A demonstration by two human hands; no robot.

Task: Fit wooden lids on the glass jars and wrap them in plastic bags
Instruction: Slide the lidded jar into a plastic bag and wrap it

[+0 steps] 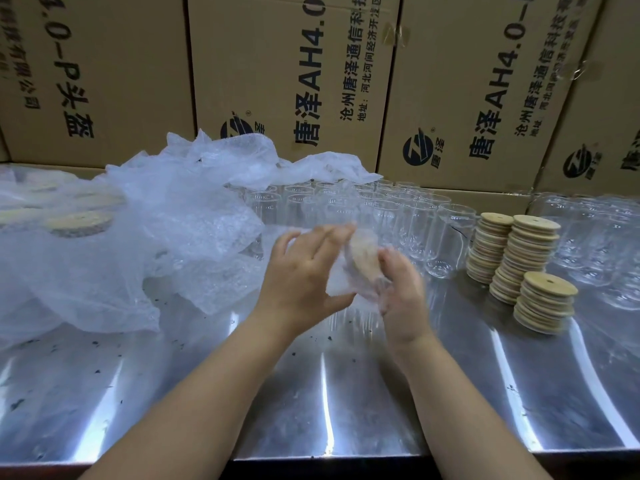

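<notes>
Over the middle of the steel table (311,393), both my hands hold a glass jar with a wooden lid (363,258) inside a thin plastic bag (337,282). My left hand (304,275) cups its left side, fingers spread and thumb underneath. My right hand (401,289) grips its right side; motion blurs it. Rows of bare glass jars (398,216) stand behind. Three stacks of wooden lids (519,261) sit to the right.
A loose heap of plastic bags (138,230) covers the table's left, with wrapped lidded jars (79,223) under it. More jars (595,244) stand at far right. Cardboard boxes (294,74) wall off the back. The table's front edge is near me.
</notes>
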